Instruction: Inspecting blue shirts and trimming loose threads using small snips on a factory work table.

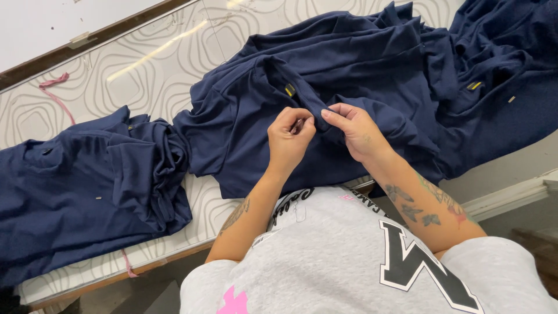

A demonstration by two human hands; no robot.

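A navy shirt [325, 87] lies spread across the patterned white table [133, 70], its fabric edge pinched between both hands. The left hand [289, 135] curls closed on a small fold; the right hand [356, 131] grips the cloth just beside it. Left of this shirt sits a stack of navy garments [81, 186]; a pink string [55, 87] lies beyond it.

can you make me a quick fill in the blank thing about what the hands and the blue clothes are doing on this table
1. Both hands pinch a fold of the ____ blue garment.
2. The left hand and right hand meet just below a small ____ tag.
3. A second heap of garments lies toward the ____ end of the table.
4. A ____ strip lies on the table near its far edge.

Missing words: navy; yellow; left; pink
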